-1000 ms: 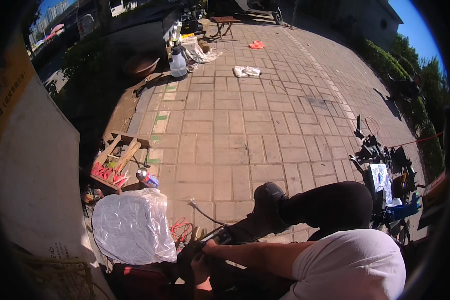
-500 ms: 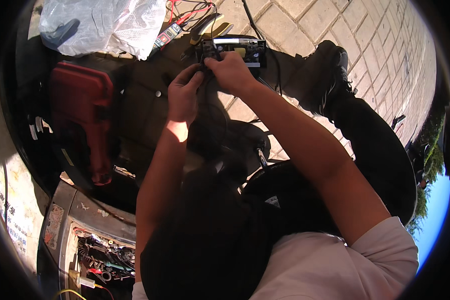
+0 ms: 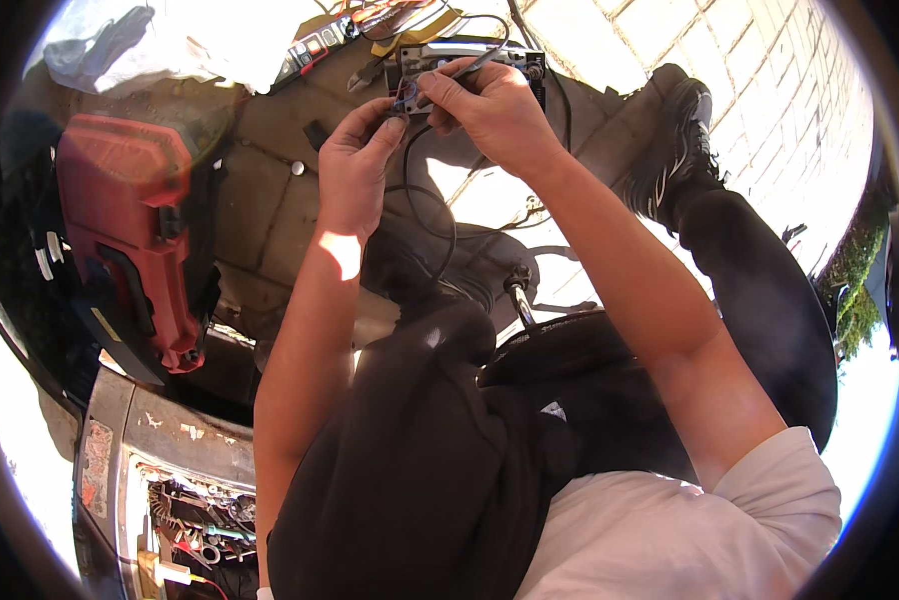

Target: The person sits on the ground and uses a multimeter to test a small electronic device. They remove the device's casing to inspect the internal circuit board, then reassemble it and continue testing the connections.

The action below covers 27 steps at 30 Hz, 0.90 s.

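My left hand (image 3: 355, 155) is closed in a pinch on a small piece with thin blue wires (image 3: 407, 100). Thumb and fingers of my right hand (image 3: 495, 110) meet close beside that piece. Out of the right hand's grip runs a black cable (image 3: 498, 46), its near part straight and rod-like, its far part curving up and back. Just behind both hands lies an open electronic unit (image 3: 536, 68) in a black casing with a bright metal strip; my right hand covers part of it. What the right fingertips touch is too small to tell.
Beyond the hands lie yellow-handled pliers (image 3: 395, 43) and a red-and-dark meter (image 3: 320, 48) with leads. A clear plastic bag (image 3: 150, 55) is at far left, above a red hard case (image 3: 125, 180). A worn toolbox (image 3: 170, 415) full of small tools stands at lower left.
My right hand has moved right, and the cable now slants out of its grip instead of rising straight up. The left hand has shifted slightly left and stays pinched. The picture is brighter.
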### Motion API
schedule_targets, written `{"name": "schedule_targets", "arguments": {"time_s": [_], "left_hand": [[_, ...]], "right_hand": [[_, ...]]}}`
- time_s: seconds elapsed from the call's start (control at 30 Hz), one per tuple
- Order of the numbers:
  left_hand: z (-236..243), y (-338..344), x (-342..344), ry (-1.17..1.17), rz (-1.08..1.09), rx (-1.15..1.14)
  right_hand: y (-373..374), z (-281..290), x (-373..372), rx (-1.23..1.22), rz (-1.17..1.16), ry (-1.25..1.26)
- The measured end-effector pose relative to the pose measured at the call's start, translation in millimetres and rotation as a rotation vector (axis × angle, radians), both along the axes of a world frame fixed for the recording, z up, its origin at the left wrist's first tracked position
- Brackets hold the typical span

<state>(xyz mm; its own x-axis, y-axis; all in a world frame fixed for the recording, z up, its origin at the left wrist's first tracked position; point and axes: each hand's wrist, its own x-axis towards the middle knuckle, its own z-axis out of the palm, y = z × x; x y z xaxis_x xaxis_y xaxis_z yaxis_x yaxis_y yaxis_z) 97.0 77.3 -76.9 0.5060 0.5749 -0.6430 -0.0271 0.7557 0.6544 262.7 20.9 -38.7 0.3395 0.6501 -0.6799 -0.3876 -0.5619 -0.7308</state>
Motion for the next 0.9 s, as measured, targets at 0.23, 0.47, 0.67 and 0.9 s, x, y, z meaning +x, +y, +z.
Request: {"name": "schedule_targets", "arguments": {"time_s": [0.23,0.47,0.67,0.9], "left_hand": [[13,2,5,0.109,-0.045,0.044],[21,6,7,0.309,-0.216,0.222],[23,13,7,0.326,-0.289,0.212],[22,22,2,0.26,-0.296,0.084]], "right_hand": [[0,-4,4,-0.046,-0.004,0.23],[6,4,8,-0.015,-0.052,0.256],[6,8,11,-0.061,0.11,0.107],[12,-10,10,0.078,0.661,-0.684]]}}
